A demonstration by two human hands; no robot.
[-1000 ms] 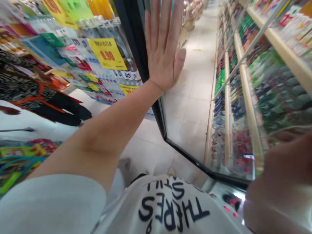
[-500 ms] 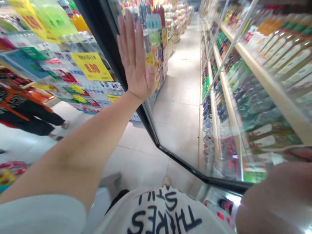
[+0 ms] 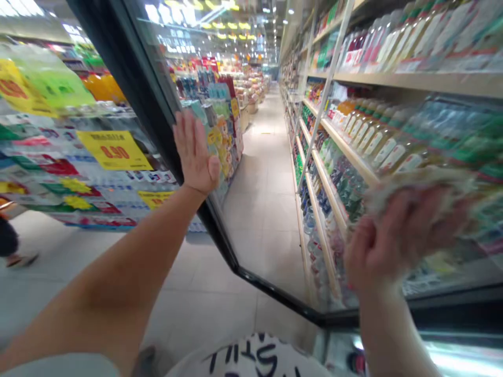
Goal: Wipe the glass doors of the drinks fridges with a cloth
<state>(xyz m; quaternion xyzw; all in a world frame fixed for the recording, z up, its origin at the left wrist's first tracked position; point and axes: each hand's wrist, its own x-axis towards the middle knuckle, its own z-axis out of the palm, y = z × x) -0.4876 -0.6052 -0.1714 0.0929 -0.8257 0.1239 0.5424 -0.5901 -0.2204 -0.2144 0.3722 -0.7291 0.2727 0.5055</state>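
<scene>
My left hand (image 3: 195,154) lies flat with fingers stretched out against the edge of an open glass cooler door (image 3: 259,209) with a black frame. My right hand (image 3: 393,238) is raised in front of the cooler shelves (image 3: 353,152) and is smeared by motion. It seems to be wrapped round a pale, blurred thing (image 3: 424,183) that I cannot make out. The shelves carry rows of drink bottles (image 3: 377,136) with green and orange caps.
A long tiled aisle (image 3: 263,173) runs away between the coolers on the right and stacked goods with yellow price signs (image 3: 112,151) on the left. Another person's foot (image 3: 15,256) shows at the far left. My white printed shirt (image 3: 251,361) fills the bottom.
The view has tilted up. My right hand has risen from the lower right corner to shelf height, blurred. My left hand stays flat on the door.
</scene>
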